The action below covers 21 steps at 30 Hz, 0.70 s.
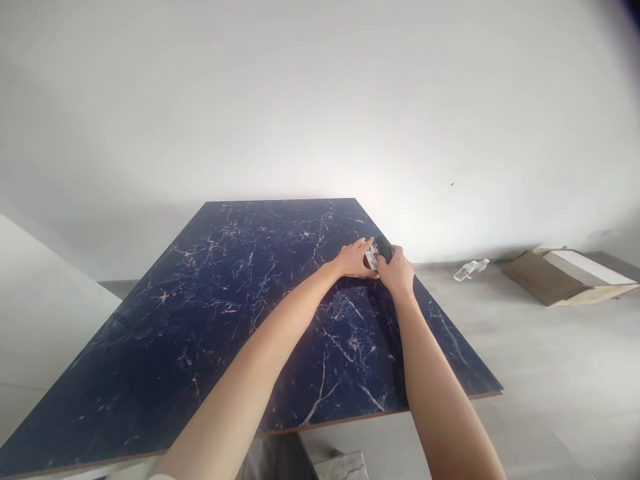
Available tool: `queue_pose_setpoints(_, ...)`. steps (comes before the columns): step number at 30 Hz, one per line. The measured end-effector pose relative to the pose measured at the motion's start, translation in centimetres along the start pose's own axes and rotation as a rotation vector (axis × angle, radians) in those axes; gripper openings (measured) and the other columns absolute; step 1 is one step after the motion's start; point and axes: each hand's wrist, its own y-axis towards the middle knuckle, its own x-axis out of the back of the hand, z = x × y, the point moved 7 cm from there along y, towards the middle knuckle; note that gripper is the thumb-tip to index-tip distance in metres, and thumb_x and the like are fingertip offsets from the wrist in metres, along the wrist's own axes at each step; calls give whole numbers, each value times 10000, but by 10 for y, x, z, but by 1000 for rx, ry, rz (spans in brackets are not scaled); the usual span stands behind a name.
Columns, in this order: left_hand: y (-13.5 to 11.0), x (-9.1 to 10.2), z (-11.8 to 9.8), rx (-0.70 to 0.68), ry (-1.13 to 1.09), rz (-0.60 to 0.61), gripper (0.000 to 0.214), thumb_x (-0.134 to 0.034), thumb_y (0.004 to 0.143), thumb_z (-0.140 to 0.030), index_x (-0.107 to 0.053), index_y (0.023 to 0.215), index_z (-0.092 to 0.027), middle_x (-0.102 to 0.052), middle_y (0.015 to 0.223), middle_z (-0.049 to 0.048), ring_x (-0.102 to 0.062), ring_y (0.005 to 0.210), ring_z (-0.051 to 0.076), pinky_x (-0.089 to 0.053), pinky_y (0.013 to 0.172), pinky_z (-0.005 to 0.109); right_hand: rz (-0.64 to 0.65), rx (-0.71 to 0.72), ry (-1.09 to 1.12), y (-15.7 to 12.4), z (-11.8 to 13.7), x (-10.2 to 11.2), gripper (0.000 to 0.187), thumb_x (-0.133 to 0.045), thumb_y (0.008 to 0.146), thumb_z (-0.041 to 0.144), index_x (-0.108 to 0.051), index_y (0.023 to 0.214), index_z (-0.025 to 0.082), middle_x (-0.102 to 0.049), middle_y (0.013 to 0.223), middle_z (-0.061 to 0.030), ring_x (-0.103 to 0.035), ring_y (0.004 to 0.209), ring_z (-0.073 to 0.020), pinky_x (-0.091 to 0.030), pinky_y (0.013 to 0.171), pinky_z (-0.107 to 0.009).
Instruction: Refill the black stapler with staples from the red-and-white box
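Note:
Over the right side of a dark blue, marble-patterned tabletop [235,300], both of my arms reach forward. They meet at a small container [373,256] with a white printed label and a black cap-like end [384,248]. My left hand [354,259] curls round the labelled part from the left. From the right, my right hand [397,267] is closed on the black end, thumb toward me. My fingers cover much of the container, so its full shape cannot be made out.
A pale wall [280,100] rises behind the table's far edge. On the floor at right lie clear plastic bottles [466,270] and an open cardboard box [540,277]. Below the near edge a dark object [283,457] and a grey slab [343,467] show.

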Motion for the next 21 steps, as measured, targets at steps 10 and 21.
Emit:
queue_pose_setpoints(10,-184,76,32,138,52,-192,706,-365,1003,-633,-299,1586,-241,-253,1662,98,-218,1532,327,-194,1230,538,-143,512,158,-63,100,-4,517,-469,945,349,-490,1412,127,-558,1364,-171,-493,1276,-287,-377,1127,-451)
queue_pose_setpoints(21,-279,72,38,57,67,-92,425,-371,1051,-388,-660,1301,-203,-619,1391,85,-532,1316,267,-347,1162,470,649,1004,42,-191,173,-100,842,-576,904,506,-254,1618,195,-270,1648,-113,-234,1530,-301,-222,1254,-508)
